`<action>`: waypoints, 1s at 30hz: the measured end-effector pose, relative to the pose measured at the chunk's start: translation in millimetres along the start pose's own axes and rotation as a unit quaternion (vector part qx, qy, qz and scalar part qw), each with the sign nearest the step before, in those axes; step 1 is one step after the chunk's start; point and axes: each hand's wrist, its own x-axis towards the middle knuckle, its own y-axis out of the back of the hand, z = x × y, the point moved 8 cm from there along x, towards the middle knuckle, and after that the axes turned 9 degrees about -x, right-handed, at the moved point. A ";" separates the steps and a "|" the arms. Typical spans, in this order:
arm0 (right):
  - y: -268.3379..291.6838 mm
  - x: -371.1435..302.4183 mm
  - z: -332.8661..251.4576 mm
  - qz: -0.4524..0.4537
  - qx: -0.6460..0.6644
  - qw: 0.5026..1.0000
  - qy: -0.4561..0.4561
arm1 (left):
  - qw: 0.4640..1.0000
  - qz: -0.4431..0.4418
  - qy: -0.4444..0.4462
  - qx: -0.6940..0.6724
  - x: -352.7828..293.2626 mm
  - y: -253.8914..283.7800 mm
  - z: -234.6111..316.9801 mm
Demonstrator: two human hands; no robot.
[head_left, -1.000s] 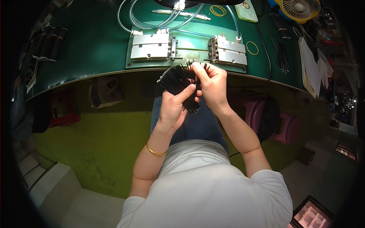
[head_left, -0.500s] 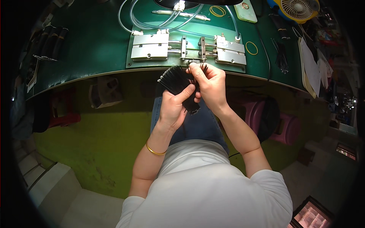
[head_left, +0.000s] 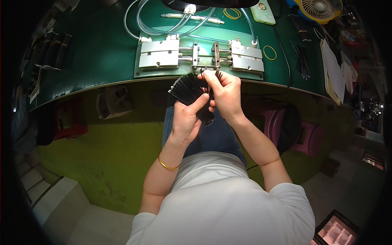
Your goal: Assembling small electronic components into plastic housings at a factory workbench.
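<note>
A fanned bundle of thin black wires [head_left: 183, 89] with pale tips is gripped in my left hand [head_left: 186, 118], its thumb pressed across them. My right hand [head_left: 228, 96] meets it at the bundle's right side. Its thumb and forefinger pinch the upper end of a black wire, just in front of the small metal jaws [head_left: 205, 66] at the bench edge. Those jaws sit between two silver pneumatic cylinders, a left one [head_left: 158, 55] and a right one [head_left: 247, 58], on a metal base plate. Fingers partly hide the pinched wire's end.
Clear air tubes [head_left: 141, 24] loop behind the cylinders on the green bench [head_left: 98, 49]. A white pen [head_left: 192, 18], yellow rubber bands [head_left: 269, 52] and a small fan [head_left: 320, 10] lie farther back. Tied black wire bundles [head_left: 55, 51] rest at left, loose wires [head_left: 301, 61] at right.
Both hands keep nearly the same hold and place. The wire bundle is fanned slightly differently, and the whole view has shifted a little.
</note>
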 end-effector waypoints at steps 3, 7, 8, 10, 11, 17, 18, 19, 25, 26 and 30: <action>0.6 0.8 1.0 -0.001 0.004 1.000 -0.004 | 1.000 0.000 0.001 -0.001 0.8 0.6 -0.9; 1.4 1.7 1.5 0.000 0.011 1.000 -0.012 | 1.000 0.000 0.002 -0.005 1.5 0.8 -1.6; 1.9 1.7 1.3 0.003 0.006 1.000 -0.013 | 1.000 0.003 0.001 -0.007 1.6 0.8 -1.6; 2.4 1.5 1.6 0.006 0.002 1.000 -0.014 | 1.000 0.005 0.000 -0.008 1.6 1.0 -1.2; 2.2 1.4 2.4 0.004 0.003 1.000 -0.012 | 1.000 0.005 0.005 -0.008 1.7 1.5 -1.7; -2.9 -1.5 -1.6 -0.017 -0.003 1.000 0.017 | 1.000 -0.018 0.018 -0.011 0.4 1.6 -1.3; -3.2 -2.2 -1.8 -0.017 -0.004 1.000 0.017 | 1.000 -0.019 0.018 -0.011 0.3 1.9 -1.0; -3.7 -3.1 -1.9 -0.017 0.000 1.000 0.019 | 1.000 -0.018 0.019 -0.013 -0.1 2.5 -0.9; -1.8 -3.1 2.5 -0.003 0.023 1.000 -0.007 | 1.000 0.006 0.011 -0.003 -1.1 3.9 -0.2; -1.6 -2.7 2.6 -0.003 0.023 1.000 -0.007 | 1.000 0.007 0.011 -0.004 -1.1 3.4 -0.2; -0.3 -0.7 4.2 -0.002 0.021 1.000 -0.018 | 1.000 0.008 0.006 0.004 -0.5 1.5 1.1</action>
